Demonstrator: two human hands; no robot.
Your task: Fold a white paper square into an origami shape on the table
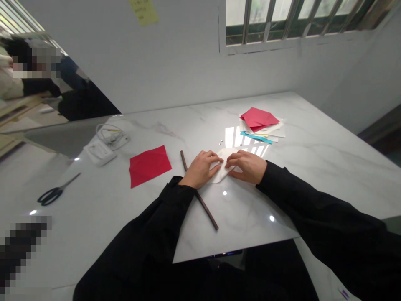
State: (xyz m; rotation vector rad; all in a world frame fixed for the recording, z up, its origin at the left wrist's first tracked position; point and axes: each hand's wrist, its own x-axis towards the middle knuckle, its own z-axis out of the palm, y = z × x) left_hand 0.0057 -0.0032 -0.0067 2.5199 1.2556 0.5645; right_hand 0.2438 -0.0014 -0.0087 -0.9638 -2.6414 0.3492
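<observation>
A sheet of white paper (219, 176), partly folded, lies on the table under both of my hands. My left hand (200, 169) pinches its left part between thumb and fingers. From the right, my right hand (246, 166) grips the same paper, its fingertips close to those of the left. A dark brown stick (206, 210) lies slantwise on the table and passes beneath my left wrist. Left of it rests a creased red paper sheet (149, 166). Tiny shiny bits (221, 143) lie just beyond the paper.
Behind my right hand sits a stack of papers with a red sheet (259, 118) on top and a blue sheet (257, 138) below. Black-handled scissors (52, 195) and a white charger with cable (99, 151) lie left on the marble-patterned table (326, 167). Another person (28, 71) is at far left.
</observation>
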